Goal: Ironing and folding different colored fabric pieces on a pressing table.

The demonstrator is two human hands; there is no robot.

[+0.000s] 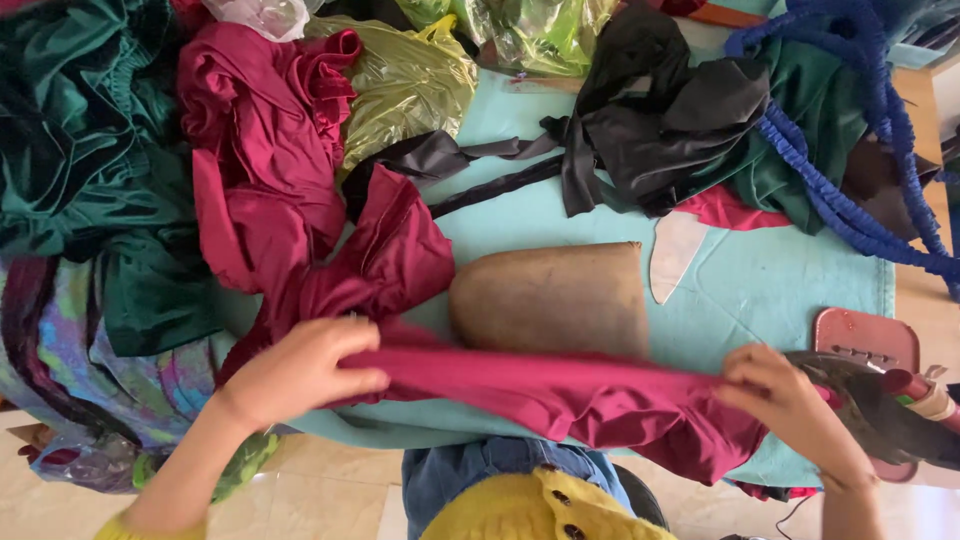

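At the far left, dark green fabric (80,150) and a patterned cloth (90,370) lie heaped on the turquoise table cover (770,280). Beside them, the left hand (300,370) pinches one end of a maroon fabric strip (560,390), fingers closed on it. The strip runs taut in front of a brown padded pressing block (550,295), seemingly stretched to flatten it. The right hand (785,400) grips its other end, just beside an iron (880,410) on its red rest (865,340).

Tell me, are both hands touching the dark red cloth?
Touching. The head view shows the left hand and the right hand each pinching an end of the dark red cloth, stretched between them.
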